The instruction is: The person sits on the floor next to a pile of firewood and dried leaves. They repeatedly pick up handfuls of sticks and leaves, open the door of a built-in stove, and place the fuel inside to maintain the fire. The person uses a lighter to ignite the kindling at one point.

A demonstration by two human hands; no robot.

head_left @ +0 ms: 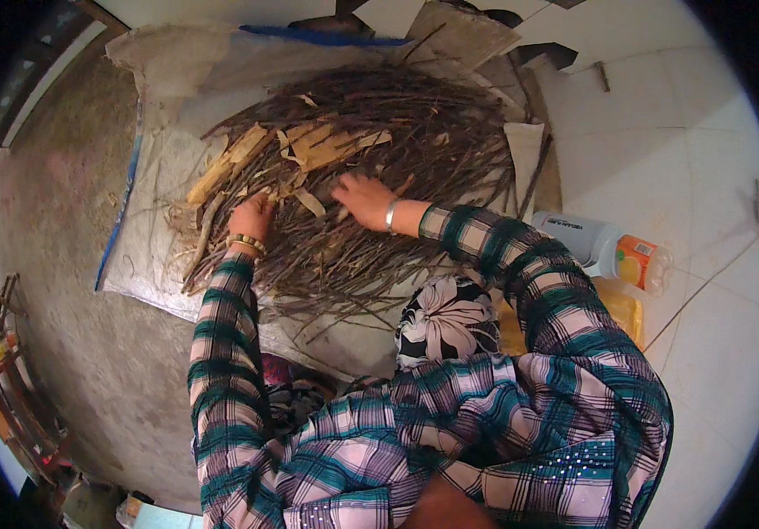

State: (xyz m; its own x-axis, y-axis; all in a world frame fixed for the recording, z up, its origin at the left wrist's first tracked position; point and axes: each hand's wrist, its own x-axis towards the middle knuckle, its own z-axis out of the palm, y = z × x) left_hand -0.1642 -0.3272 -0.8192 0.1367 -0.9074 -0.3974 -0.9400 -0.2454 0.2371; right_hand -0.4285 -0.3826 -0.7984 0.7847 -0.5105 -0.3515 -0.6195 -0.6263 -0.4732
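A pile of thin dry twigs (379,258) lies across a pale woven sack sheet (154,178) in front of me. My left hand (251,218), wearing a beaded bracelet, is curled low over the left side of the pile. Small pale scraps show at its fingertips; whether it grips one is unclear. Palm down over the middle of the twigs, my right hand (367,202) has its fingers apart and a silver bangle at the wrist. Between the hands is a curled pale wood strip (310,202). Beyond them lie a flat wood piece (326,147) and a split wood piece (230,162).
A grey and white container (574,235) and a plastic bottle with an orange label (640,263) lie on the white tiles at right. A yellow plastic bag (621,311) is by my right elbow. Wooden-framed furniture (19,397) stands at the left edge.
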